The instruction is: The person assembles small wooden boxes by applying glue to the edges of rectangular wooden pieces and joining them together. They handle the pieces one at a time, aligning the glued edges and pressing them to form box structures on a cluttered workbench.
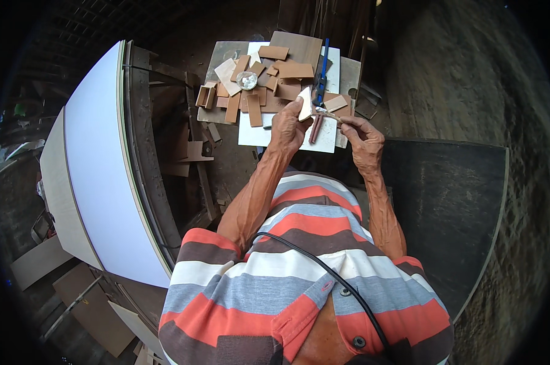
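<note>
My left hand (289, 129) grips a small pale wooden piece (306, 104) between thumb and fingers, above the work table. In my right hand (366, 143) is a thin stick (331, 115), pinched by its end, with whitish stuff at the tip. That tip is close to the pale piece; whether they touch I cannot tell. Below and between the hands lie dark red rods (316, 129) on a white board (260, 135). Just beyond is a long blue tool (322, 76), perhaps a clamp. A clear round container or bag with white stuff (247, 80) rests among brown wood offcuts (254, 110).
More brown blocks (294, 70) are scattered over the table's far and left parts. Large white panels (104, 158) lean along my left side. A dark board (448, 213) stands at the right, near a rough wall (469, 79). Loose boards (95, 304) lie at lower left.
</note>
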